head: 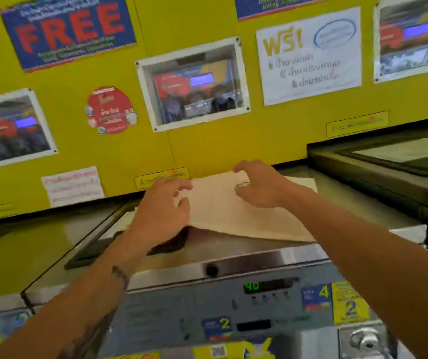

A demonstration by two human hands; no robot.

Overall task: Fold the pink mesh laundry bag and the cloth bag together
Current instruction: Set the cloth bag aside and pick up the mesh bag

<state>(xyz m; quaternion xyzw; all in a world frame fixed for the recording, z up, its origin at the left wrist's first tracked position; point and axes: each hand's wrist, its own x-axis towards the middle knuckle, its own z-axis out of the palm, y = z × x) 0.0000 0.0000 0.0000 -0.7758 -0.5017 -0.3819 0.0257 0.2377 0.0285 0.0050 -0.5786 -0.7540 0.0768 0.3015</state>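
A pale beige cloth bag lies flat on top of a steel washing machine, with a small dark line drawing near its far edge. My left hand rests on the bag's left edge, fingers curled over the fabric. Over the bag's far right part hovers my right hand, fingers bent and touching the cloth near the drawing. A dark shape shows under the bag's raised near-left corner. I cannot make out the pink mesh bag; the frame is blurred.
A yellow wall panel with posters and payment boxes rises right behind the machine top. Another machine stands to the right, one more to the left. The control panel with a green display faces me below.
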